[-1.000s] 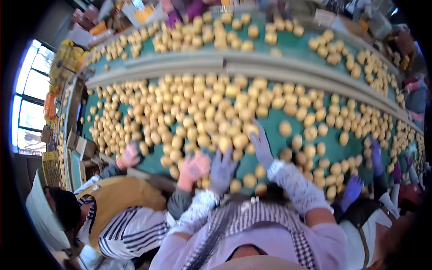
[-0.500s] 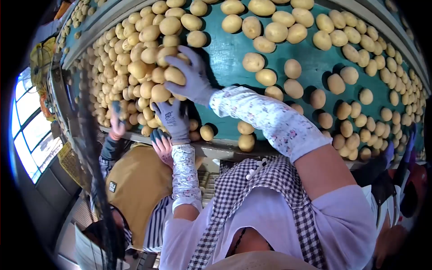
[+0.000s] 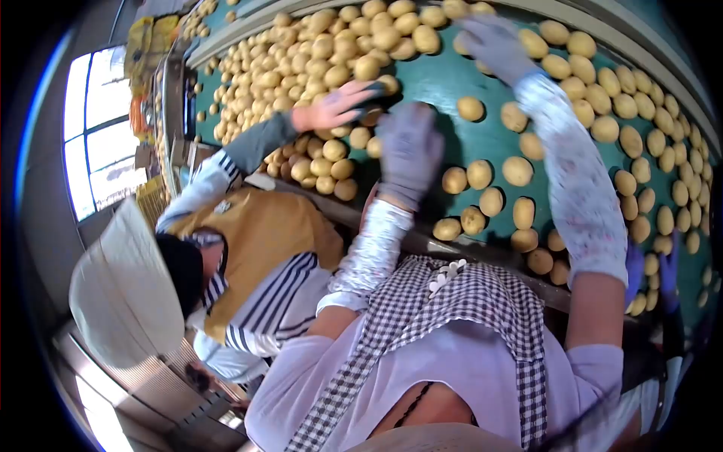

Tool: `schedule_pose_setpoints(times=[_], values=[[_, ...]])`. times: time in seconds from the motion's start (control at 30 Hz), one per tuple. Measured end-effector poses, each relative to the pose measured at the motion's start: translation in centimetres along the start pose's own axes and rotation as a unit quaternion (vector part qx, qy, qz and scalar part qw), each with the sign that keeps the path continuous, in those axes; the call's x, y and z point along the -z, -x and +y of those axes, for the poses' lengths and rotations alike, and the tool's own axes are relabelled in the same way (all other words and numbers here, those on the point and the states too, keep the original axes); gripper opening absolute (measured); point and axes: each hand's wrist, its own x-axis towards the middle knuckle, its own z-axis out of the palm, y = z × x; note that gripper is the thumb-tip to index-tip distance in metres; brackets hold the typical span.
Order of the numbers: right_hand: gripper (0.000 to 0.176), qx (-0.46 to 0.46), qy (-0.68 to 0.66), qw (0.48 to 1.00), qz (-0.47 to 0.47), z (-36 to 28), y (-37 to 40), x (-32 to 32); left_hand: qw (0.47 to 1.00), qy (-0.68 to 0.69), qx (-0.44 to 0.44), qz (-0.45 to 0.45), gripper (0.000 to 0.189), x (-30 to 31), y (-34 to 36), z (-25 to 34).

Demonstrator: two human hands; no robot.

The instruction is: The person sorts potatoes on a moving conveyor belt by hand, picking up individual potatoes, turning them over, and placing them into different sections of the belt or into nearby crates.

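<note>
My left hand [image 3: 410, 154], in a grey glove, is over the green belt [image 3: 444, 83] at the near edge of the potato heap [image 3: 301, 68]. Its fingers are blurred and partly hidden, so what they hold, if anything, does not show. Farther out, my right hand [image 3: 497, 49], gloved in grey too, reaches over potatoes by the far rail, fingers stretched to the left and apart. A potato [image 3: 471, 108] lies alone on the belt between my hands. Several more, such as one potato [image 3: 517, 171], sit below my right forearm.
At the left, a co-worker in a mustard apron [image 3: 263, 241] has a hand [image 3: 343, 104] at the heap beside my left hand. Purple-gloved hands [image 3: 651, 275] of another person are at the right. A metal rail [image 3: 610, 38] bounds the belt's far side.
My view has swung, shifting the scene. My hands have moved apart: the right one from the heap to potatoes farther right, the left one beside the heap's edge. The co-worker's hand has reached farther forward.
</note>
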Motion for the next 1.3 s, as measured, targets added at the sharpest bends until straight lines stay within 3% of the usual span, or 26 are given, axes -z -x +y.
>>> schedule_pose_setpoints(times=[0.03,0.07,0.1,0.13,0.17,0.23,0.33,0.37,0.43,0.53,0.7,0.77,0.83,0.93,1.07,1.1,1.17,1.2,1.23,1.27,1.3], values=[[0.033,-0.157,-0.135,0.978,0.000,-0.5,2.1,2.9,0.999,0.000,-0.025,-0.025,0.033,-0.6,1.1,4.0],[0.038,-0.182,-0.091,0.979,-0.028,-0.9,4.0,4.9,0.993,-0.004,-0.094,-0.078,0.031,-4.0,3.2,6.1],[0.037,-0.208,-0.112,0.970,-0.058,-1.1,5.3,5.8,0.982,0.082,-0.110,-0.130,0.043,-5.0,5.1,8.7],[0.035,-0.210,-0.125,0.966,-0.083,-1.7,6.0,6.2,0.983,0.084,-0.129,-0.097,0.059,-6.8,8.8,10.5],[0.036,-0.217,-0.176,0.958,-0.057,-2.2,6.6,5.6,0.969,0.034,-0.147,-0.195,0.071,-8.4,10.1,11.4],[0.037,-0.229,-0.179,0.955,-0.059,-3.7,6.5,5.6,0.964,0.079,-0.171,-0.186,0.066,-9.7,10.2,11.0],[0.037,-0.336,-0.283,0.898,-0.038,-5.9,6.8,4.4,0.971,0.077,-0.136,-0.179,0.062,-10.3,9.8,10.2],[0.038,-0.347,-0.322,0.881,-0.023,-6.3,7.5,3.2,0.981,0.072,-0.132,-0.125,0.058,-11.3,10.8,10.7],[0.039,-0.345,-0.349,0.871,-0.012,-7.2,7.8,1.8,0.971,0.041,-0.104,-0.212,0.056,-10.5,10.7,12.6],[0.042,-0.390,-0.433,0.812,-0.034,-9.2,9.7,0.7,0.985,0.047,-0.097,-0.136,0.054,-11.8,10.8,13.1],[0.050,-0.440,-0.555,0.705,-0.039,-10.6,9.5,2.4,0.973,0.071,-0.030,-0.216,0.056,-8.2,9.9,12.1],[0.054,-0.446,-0.586,0.676,-0.030,-11.3,8.6,3.0,0.987,0.087,-0.036,-0.130,0.058,-10.5,12.4,10.6],[0.058,-0.457,-0.594,0.662,-0.022,-12.0,8.1,3.4,0.988,0.111,-0.026,-0.102,0.059,-10.0,13.3,8.6],[0.061,-0.479,-0.562,0.674,-0.022,-12.7,7.1,5.3,0.970,0.052,-0.024,-0.238,0.060,-6.2,12.6,6.9],[0.062,-0.479,-0.537,0.694,-0.006,-15.0,4.2,4.6,0.961,0.083,0.020,-0.262,0.060,-3.3,11.1,3.1],[0.063,-0.483,-0.533,0.694,0.025,-16.1,3.6,3.6,0.969,0.080,0.033,-0.231,0.058,-2.9,11.2,2.0],[0.065,-0.440,-0.452,0.776,0.007,-17.0,2.4,1.9,0.985,0.025,0.058,-0.161,0.053,-2.5,10.6,-0.6],[0.068,-0.409,-0.505,0.760,0.009,-18.1,0.0,2.5,0.989,-0.026,0.070,-0.128,0.051,-1.8,10.3,-2.3],[0.065,-0.413,-0.439,0.798,0.007,-20.0,-1.9,2.7,0.991,-0.005,0.082,-0.102,0.046,-0.1,10.0,-4.3],[0.074,-0.390,-0.370,0.842,0.044,-20.4,-1.8,-0.8,0.991,-0.070,0.076,-0.088,0.043,0.9,9.7,-5.9],[0.068,-0.403,-0.355,0.837,0.101,-22.4,-3.3,-2.6,0.986,-0.106,0.087,-0.093,0.040,1.6,9.1,-8.1]])
